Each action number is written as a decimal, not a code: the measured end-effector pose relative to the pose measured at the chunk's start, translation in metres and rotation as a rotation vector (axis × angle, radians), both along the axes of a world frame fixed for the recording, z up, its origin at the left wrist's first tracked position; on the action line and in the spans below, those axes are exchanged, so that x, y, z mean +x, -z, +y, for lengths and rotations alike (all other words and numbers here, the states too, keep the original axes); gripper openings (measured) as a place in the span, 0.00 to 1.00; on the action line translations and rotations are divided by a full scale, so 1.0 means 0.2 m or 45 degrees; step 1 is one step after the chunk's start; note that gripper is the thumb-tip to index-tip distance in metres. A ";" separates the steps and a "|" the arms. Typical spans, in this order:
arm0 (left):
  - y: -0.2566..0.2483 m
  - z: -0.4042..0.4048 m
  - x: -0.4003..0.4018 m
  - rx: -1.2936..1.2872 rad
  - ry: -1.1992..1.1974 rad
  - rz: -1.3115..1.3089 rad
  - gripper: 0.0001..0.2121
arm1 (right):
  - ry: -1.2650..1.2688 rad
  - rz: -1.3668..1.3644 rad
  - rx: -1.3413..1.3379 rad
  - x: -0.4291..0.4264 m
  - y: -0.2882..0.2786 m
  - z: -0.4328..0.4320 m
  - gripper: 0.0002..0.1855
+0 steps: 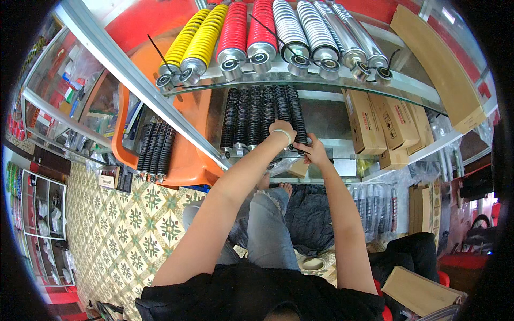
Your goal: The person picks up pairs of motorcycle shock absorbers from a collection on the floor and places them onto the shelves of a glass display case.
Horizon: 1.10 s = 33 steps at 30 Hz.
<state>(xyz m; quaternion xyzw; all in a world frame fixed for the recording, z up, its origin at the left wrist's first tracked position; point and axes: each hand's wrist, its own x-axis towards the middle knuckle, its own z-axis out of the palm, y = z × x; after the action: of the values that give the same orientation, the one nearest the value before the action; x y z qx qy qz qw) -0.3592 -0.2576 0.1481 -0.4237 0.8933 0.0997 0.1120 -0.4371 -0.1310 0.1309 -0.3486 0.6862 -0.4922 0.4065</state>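
Note:
Black coil-spring shock absorbers (255, 116) lie side by side in a row on the lower glass shelf (329, 140). My left hand (282, 129), with a pale band at its wrist, rests on the right part of this row. Its fingers are curled and mostly hidden, so I cannot tell whether they grip a spring. At the lower end of the rightmost black shock absorber (295, 110), my right hand (315, 150) has its fingers and thumb around the end fitting.
Above, yellow (204, 36), red (233, 34) and silver shock absorbers (315, 30) lie on a glass shelf (249, 82). Cardboard boxes (365, 128) stand right of my hands. Left, an orange plastic chair (192, 160) holds more black shock absorbers (156, 148) beyond a metal frame post (136, 80).

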 end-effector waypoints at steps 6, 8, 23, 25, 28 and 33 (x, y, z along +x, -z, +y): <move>-0.11 0.06 0.10 -0.147 -0.016 0.215 0.21 | 0.044 0.047 0.063 -0.02 0.04 0.00 0.30; -0.11 0.12 0.14 -0.334 -0.036 0.298 0.24 | 0.034 0.065 0.064 -0.04 0.05 0.02 0.30; 0.16 0.09 0.29 -0.641 0.094 0.778 0.16 | -0.183 -0.042 0.298 -0.07 0.00 -0.08 0.41; 0.15 0.08 0.27 -0.654 0.108 0.783 0.16 | -0.176 -0.061 0.291 -0.09 0.02 -0.07 0.42; 0.15 0.10 0.30 -0.633 0.082 0.751 0.17 | -0.166 -0.002 0.413 -0.07 -0.01 -0.10 0.43; 0.15 0.07 0.32 -0.524 0.064 0.651 0.18 | -0.068 0.182 0.372 0.02 -0.04 -0.09 0.44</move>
<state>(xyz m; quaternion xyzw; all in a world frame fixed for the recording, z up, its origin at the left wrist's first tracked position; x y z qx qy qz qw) -0.2944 -0.2438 0.1178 -0.3764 0.9041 0.0176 -0.2015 -0.4332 -0.1499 0.1384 -0.3381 0.7682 -0.3501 0.4160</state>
